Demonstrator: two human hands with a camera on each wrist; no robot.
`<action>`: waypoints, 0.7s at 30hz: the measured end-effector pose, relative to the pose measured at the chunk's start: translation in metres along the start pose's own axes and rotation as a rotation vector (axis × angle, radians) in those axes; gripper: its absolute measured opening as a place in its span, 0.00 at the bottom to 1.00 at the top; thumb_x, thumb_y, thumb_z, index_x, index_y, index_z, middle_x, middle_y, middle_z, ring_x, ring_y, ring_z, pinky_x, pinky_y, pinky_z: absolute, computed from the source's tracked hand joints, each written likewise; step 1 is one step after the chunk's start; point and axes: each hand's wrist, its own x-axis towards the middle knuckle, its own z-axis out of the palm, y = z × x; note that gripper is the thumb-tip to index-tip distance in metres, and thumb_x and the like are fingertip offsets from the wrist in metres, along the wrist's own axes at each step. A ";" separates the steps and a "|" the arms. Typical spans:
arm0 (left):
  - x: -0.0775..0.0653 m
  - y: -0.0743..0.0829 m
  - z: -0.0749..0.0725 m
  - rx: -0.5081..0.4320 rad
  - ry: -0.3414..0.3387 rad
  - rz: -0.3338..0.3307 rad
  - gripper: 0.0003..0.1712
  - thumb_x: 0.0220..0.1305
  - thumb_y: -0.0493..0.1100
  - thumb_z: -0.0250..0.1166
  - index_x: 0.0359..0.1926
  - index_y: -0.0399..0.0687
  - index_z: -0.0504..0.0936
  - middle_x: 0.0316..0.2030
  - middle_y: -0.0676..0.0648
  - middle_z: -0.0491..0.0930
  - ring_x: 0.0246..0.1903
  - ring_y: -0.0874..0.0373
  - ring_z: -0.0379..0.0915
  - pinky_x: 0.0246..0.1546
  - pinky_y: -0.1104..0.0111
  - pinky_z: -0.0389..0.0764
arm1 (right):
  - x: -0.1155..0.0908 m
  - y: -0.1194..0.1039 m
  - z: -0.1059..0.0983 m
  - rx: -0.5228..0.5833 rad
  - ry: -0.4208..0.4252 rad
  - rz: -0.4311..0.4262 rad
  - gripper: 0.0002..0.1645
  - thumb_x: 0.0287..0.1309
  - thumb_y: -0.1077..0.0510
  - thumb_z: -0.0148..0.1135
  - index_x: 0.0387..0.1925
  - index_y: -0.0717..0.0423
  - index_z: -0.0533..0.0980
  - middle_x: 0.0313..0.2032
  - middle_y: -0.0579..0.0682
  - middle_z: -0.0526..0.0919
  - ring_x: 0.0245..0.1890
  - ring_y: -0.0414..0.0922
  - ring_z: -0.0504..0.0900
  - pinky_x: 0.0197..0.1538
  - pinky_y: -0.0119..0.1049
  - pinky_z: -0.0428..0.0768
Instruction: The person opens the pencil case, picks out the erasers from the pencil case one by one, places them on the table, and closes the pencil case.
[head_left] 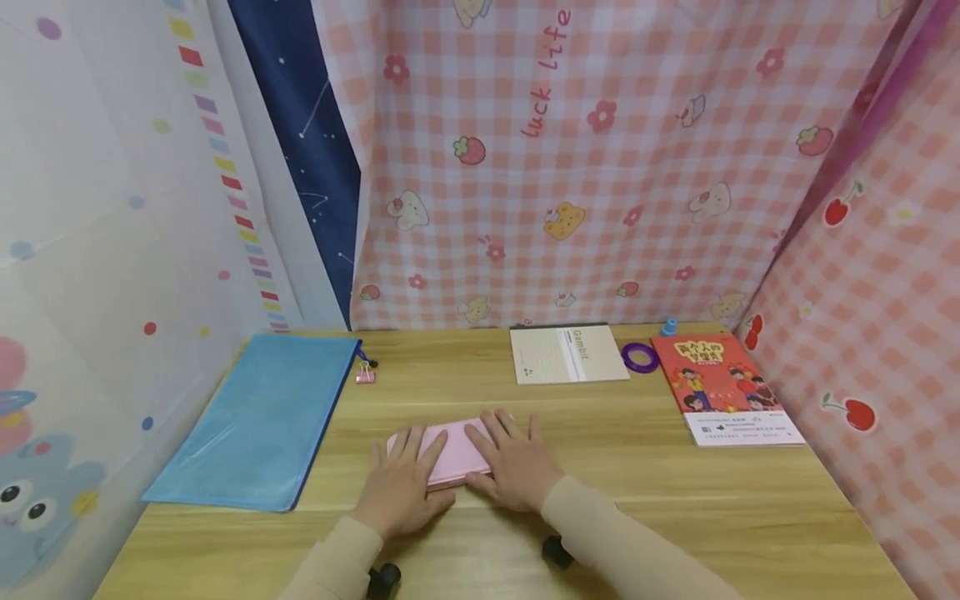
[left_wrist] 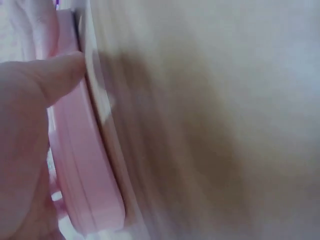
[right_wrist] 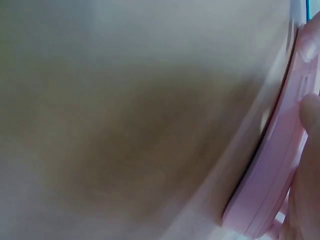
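Note:
A flat pink box (head_left: pixel 459 457) with rounded corners lies on the wooden table in front of me. The left wrist view shows a thin seam along the side of the box (left_wrist: pixel 82 160). My left hand (head_left: pixel 402 483) rests on its left part, fingers spread and mostly straight, thumb at the near side. Over the right part lies my right hand (head_left: pixel 517 462), its fingers also spread on the lid. In the right wrist view, the thumb touches the near side of the box (right_wrist: pixel 272 165). Both hands cover the ends of the lid.
To the left lies a blue plastic folder (head_left: pixel 258 421), with a pink binder clip (head_left: pixel 365 373) beside it. At the back are a notepad (head_left: pixel 570 354), a purple ring of tape (head_left: pixel 640 357) and a small blue object (head_left: pixel 669 327). A red-and-white book (head_left: pixel 723 387) lies at right.

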 end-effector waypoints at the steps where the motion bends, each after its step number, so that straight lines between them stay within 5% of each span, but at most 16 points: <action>1: -0.004 0.001 -0.003 -0.001 0.002 0.006 0.50 0.53 0.71 0.63 0.71 0.53 0.62 0.67 0.38 0.61 0.65 0.39 0.57 0.56 0.29 0.56 | -0.004 -0.001 -0.001 -0.002 0.011 -0.013 0.44 0.64 0.27 0.39 0.74 0.43 0.54 0.72 0.55 0.57 0.70 0.56 0.56 0.61 0.70 0.59; 12: -0.022 -0.007 -0.018 -0.151 -0.069 0.022 0.50 0.51 0.66 0.69 0.71 0.52 0.63 0.69 0.39 0.60 0.69 0.42 0.54 0.63 0.35 0.52 | -0.029 -0.003 -0.002 0.115 0.089 -0.088 0.45 0.60 0.27 0.49 0.72 0.43 0.58 0.70 0.55 0.61 0.68 0.57 0.60 0.60 0.72 0.58; 21: -0.021 -0.012 -0.013 -0.101 -0.091 0.086 0.50 0.54 0.69 0.65 0.73 0.57 0.59 0.72 0.43 0.54 0.69 0.42 0.52 0.59 0.31 0.54 | -0.028 0.005 0.005 0.178 0.071 -0.118 0.49 0.57 0.26 0.50 0.74 0.43 0.54 0.73 0.53 0.52 0.72 0.57 0.52 0.61 0.69 0.59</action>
